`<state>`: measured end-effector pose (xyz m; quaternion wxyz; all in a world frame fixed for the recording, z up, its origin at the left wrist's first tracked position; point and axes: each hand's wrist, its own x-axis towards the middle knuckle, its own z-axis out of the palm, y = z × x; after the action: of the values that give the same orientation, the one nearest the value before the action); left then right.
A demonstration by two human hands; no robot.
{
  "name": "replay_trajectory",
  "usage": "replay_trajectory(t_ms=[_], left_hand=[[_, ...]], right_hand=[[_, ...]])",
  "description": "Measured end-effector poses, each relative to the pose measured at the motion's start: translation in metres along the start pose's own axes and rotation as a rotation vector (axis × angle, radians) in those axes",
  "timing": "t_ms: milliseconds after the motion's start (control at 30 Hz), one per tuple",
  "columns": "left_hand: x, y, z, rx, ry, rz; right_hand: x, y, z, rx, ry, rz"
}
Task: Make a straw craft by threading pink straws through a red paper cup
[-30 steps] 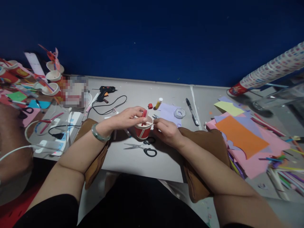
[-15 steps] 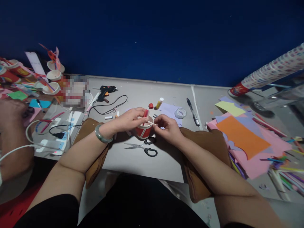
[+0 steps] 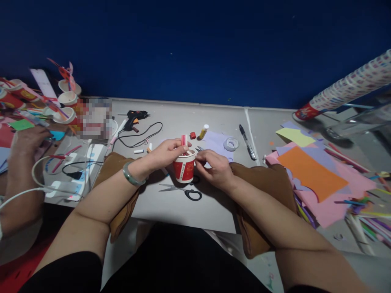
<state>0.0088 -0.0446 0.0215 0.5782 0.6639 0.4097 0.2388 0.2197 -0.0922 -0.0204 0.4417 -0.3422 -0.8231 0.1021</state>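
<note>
A red and white paper cup is in the middle, tilted slightly, over the table. My left hand grips it at the far-left rim, with the thumb by a red and pink strip that stands up out of the cup. At the cup's right side is my right hand, fingers bent and pressed together; what they pinch is hidden. Black-handled scissors lie partly behind and below the cup, blades apart. Just beyond the hands are a glue stick and its red cap.
A black glue gun with its cable lies back left, near a power strip. To the right are a tape roll, a black pen, coloured paper and stacked cups. Another person's arm rests at far left.
The cup has come up and turned in my hands, so its printed white label faces me more. The red strip stands more upright. At far left, the other person's hand has moved.
</note>
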Motion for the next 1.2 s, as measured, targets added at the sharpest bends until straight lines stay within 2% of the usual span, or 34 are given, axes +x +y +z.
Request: replay_trajectory(t_ms=[133, 267, 333, 500, 700, 800, 967, 1100, 1200], left_hand=[[0.001, 0.0, 0.0, -0.068, -0.014, -0.048], [0.0, 0.005, -0.004, 0.035, -0.003, -0.005], [0.0, 0.007, -0.006, 0.099, -0.009, 0.018], [-0.001, 0.007, -0.006, 0.121, -0.121, 0.066], [-0.004, 0.0, -0.001, 0.215, -0.016, 0.082], [-0.004, -0.001, -0.001, 0.288, 0.008, 0.145], [-0.003, 0.002, -0.002, 0.424, 0.026, 0.174], [-0.004, 0.005, -0.009, 0.407, -0.102, 0.132], [-0.004, 0.009, -0.018, 0.414, -0.192, 0.099]], right_hand=[[-0.001, -0.002, 0.001, 0.005, 0.006, 0.047], [-0.001, -0.004, 0.001, 0.002, 0.028, 0.123], [-0.001, -0.004, 0.001, -0.003, 0.031, 0.124], [-0.001, -0.004, 0.0, -0.007, 0.037, 0.067], [0.0, -0.005, 0.0, 0.03, 0.002, 0.091], [0.002, -0.007, 0.0, 0.061, 0.0, 0.147], [0.005, -0.006, 0.0, 0.245, -0.061, 0.36], [0.005, -0.004, 0.001, 0.298, -0.095, 0.44], [0.005, -0.002, 0.001, 0.229, -0.094, 0.396]])
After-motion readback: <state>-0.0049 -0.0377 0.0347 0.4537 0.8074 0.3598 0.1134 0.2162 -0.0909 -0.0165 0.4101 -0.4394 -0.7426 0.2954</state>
